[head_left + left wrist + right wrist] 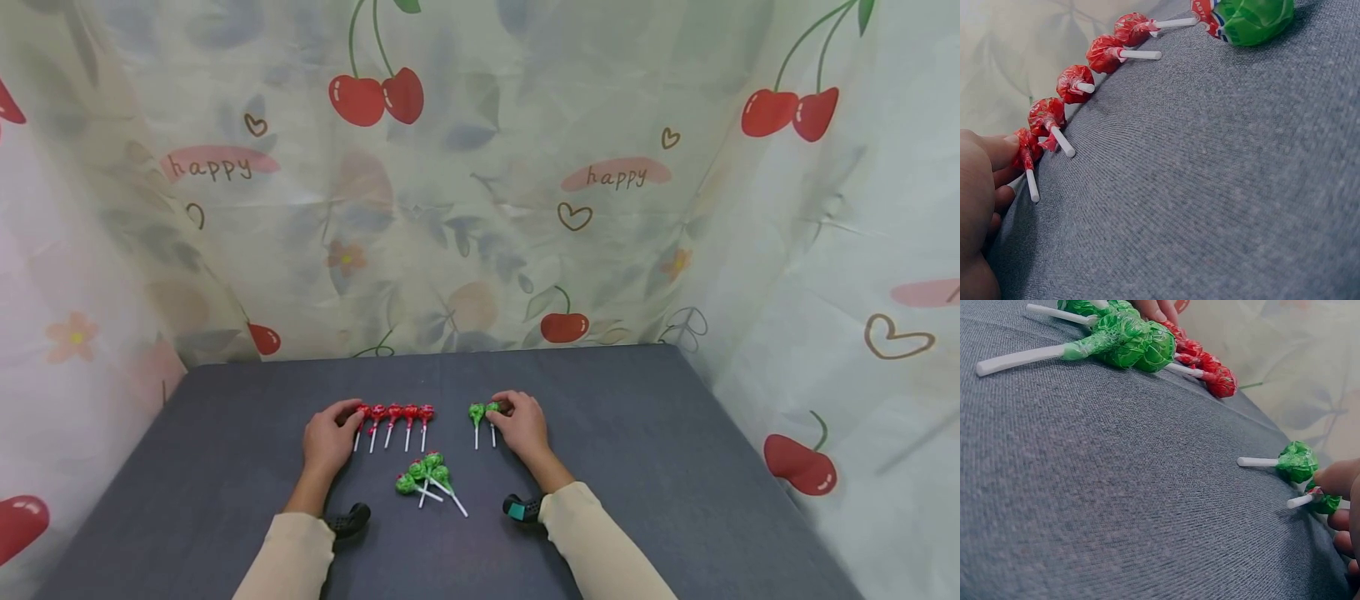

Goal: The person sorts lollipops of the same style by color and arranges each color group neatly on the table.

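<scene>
Several red lollipops (393,412) lie in a row, sticks toward me. At the row's left end my left hand (328,435) pinches the outermost red lollipop (1027,150) by its wrapped head, thumb and fingers on either side. To the right, two green lollipops stand side by side as a pair. My right hand (523,427) pinches the head of the right-hand green lollipop (1324,501). The other green lollipop (476,413) lies just left of it, untouched. Between my forearms, nearer to me, is a loose pile of green lollipops (417,471) with crossing sticks.
Everything lies on a dark grey cloth-covered table (622,467). A cherry-print curtain (465,233) hangs along the back and both sides. Black wrist straps (349,522) stick out from the cuffs close to the table, on either side of the green pile.
</scene>
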A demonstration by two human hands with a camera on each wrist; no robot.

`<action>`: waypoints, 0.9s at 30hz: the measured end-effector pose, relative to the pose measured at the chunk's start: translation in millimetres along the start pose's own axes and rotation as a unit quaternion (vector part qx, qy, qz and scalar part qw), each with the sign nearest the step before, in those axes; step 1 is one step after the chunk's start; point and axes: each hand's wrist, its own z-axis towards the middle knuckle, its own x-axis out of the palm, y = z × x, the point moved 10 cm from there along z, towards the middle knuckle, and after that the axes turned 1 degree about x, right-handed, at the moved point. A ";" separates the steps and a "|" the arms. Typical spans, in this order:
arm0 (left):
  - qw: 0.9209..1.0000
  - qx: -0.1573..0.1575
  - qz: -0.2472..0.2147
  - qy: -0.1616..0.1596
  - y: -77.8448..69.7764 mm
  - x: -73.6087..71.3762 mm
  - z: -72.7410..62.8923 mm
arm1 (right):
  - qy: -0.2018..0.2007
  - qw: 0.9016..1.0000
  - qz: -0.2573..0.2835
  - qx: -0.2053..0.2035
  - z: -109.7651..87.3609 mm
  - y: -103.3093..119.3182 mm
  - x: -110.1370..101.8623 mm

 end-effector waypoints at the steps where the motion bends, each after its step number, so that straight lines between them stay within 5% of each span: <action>1: 1.000 0.000 0.000 0.000 0.1 0.0 0.0 | 0.000 1.000 0.001 -0.001 0.0 0.1 0.0; 27: 1.000 -0.002 0.004 -0.001 0.1 -1.2 -0.3 | 0.012 1.000 -0.001 0.016 1.0 -2.8 1.8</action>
